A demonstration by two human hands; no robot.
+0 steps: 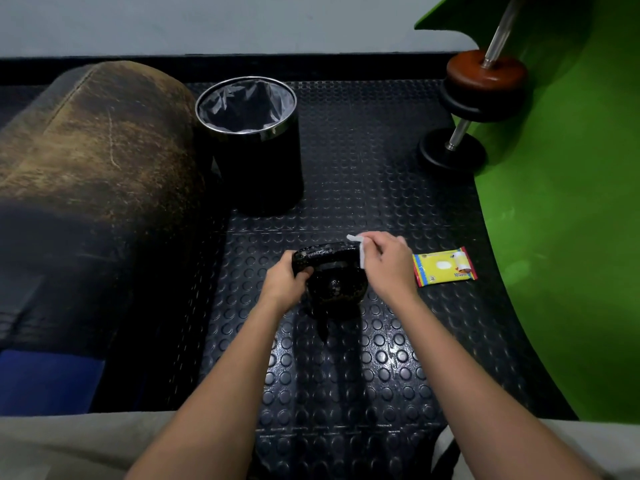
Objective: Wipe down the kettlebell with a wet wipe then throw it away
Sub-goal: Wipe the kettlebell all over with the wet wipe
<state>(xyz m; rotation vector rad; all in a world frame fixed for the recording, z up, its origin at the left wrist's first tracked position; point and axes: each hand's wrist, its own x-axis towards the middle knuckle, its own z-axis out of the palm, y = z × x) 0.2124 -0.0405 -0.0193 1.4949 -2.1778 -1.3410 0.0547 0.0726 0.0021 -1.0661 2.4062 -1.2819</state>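
A black kettlebell (334,287) stands on the dark studded rubber floor mat (381,174), near the middle of the view, its handle uppermost and its surface glossy with pale speckles. The left hand (285,280) grips the left end of the handle, fingers curled around the bar. The right hand (386,263) is at the right end of the handle, fingers bent and pinching a white wet wipe (360,249) against the corner where the handle turns down toward the body. Part of the wipe sticks out above the fingers and part hangs down along the handle's right side.

Just to the right of the right hand, lying flat on the mat, is a yellow wipe packet (444,266) with red edges and a white flap on its top face. Behind the kettlebell, well apart from it, stands a round black bin (256,168) with a shiny metal rim and a dark liner bag inside. To the left of the bin lies a large worn brown padded roll (100,140). At the far right, 1 dumbbell (483,95) with black and brown plates leans beside a bright green curved surface (561,202). A pale wall (207,22) runs across the top. Both forearms are bare.
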